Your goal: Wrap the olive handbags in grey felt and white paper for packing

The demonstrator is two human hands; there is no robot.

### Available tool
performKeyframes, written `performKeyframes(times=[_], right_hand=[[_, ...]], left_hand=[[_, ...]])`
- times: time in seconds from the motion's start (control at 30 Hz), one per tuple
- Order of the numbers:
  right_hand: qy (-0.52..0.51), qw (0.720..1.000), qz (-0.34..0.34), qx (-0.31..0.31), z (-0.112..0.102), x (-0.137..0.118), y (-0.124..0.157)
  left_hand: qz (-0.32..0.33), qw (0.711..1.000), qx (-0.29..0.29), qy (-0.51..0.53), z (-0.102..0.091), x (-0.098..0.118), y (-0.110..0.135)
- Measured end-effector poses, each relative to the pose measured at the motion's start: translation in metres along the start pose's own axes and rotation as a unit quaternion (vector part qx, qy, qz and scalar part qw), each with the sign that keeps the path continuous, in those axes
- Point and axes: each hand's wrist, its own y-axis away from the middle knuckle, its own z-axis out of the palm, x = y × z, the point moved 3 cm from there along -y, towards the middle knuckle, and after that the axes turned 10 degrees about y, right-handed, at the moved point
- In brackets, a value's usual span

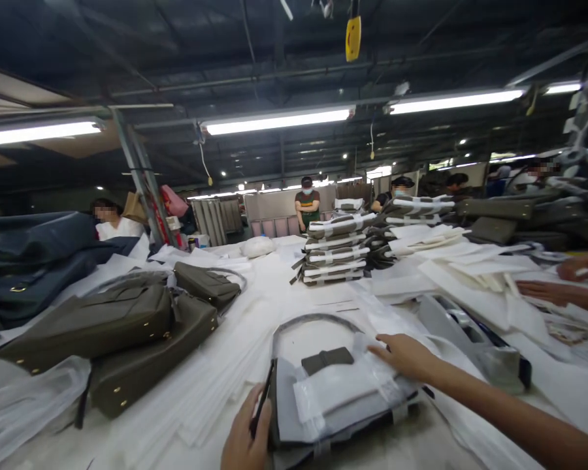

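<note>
A dark olive handbag (327, 360) lies on the white table in front of me, mostly covered with white and clear wrapping. Its wrapped handle (318, 318) arches away from me. My left hand (247, 431) grips the bag's left side, with a dark edge between thumb and fingers. Over the bag's upper right corner lies my right hand (406, 358), its visible fingers stretched out on the wrapping. A grey and white wrapped piece (475, 346) rests just to the right of that hand.
Unwrapped olive bags (127, 320) and clear plastic (34, 391) lie to the left. Wrapped bags (337, 251) are stacked beyond. White sheets (480, 267) cover the right side, where another person's hands (563, 294) reach in. A person (307, 203) stands at the back.
</note>
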Motion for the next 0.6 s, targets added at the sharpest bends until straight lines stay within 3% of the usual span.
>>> performKeyframes(times=[0.1,0.2,0.3,0.47,0.53,0.6], right_hand=[[-0.054,0.998,0.017,-0.039,0.005,0.005,0.008],[-0.105,0.994,0.036,-0.021,0.0,-0.003,0.012],[-0.16,0.986,0.029,0.044,-0.017,-0.015,0.017],[-0.279,0.935,-0.072,0.208,-0.036,-0.032,0.016],[-0.287,0.932,-0.098,0.199,-0.027,-0.033,0.014],[-0.281,0.938,-0.109,0.171,-0.014,-0.028,0.016]], left_hand=[[-0.187,0.979,-0.047,0.064,0.006,0.012,-0.017],[-0.237,0.966,-0.033,0.098,0.016,0.038,-0.027],[-0.198,0.975,0.012,0.097,0.012,0.068,-0.03],[-0.035,0.993,0.111,-0.015,-0.007,0.116,-0.019],[-0.046,0.99,0.1,-0.085,-0.007,0.121,-0.009],[-0.105,0.984,0.078,-0.122,-0.007,0.114,-0.001]])
